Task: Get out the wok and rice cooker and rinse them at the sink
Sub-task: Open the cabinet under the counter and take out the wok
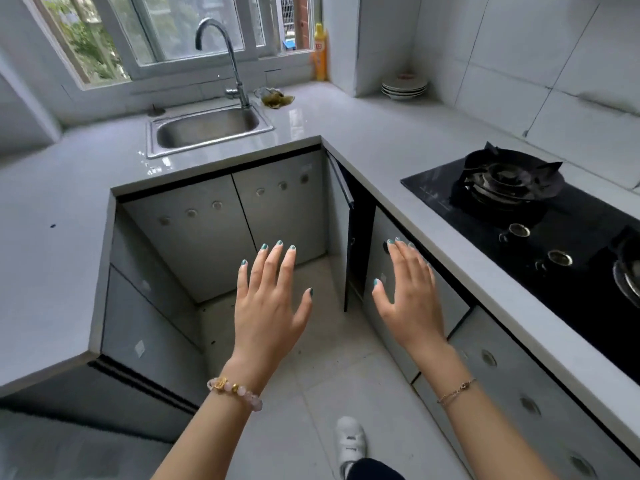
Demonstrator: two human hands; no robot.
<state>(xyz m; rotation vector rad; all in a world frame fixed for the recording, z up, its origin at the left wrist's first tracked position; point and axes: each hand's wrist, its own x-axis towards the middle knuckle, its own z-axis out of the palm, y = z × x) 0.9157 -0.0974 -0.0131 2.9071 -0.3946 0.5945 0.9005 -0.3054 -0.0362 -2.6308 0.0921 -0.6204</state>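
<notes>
Left hand (268, 306) and right hand (410, 299) both spread flat, empty, near the cabinets. Wok and rice cooker not clearly visible, probably inside. Grey cabinet door (342, 183) stands ajar right of the corner: swing it fully wide first. Stainless steel sink (207, 129) far left.

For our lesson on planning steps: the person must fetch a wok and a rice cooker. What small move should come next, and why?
Probably swing the ajar cupboard door wide with the right hand, which is nearest it. Both that and the left hand are open and empty, and the other cupboard doors look closed.
</notes>
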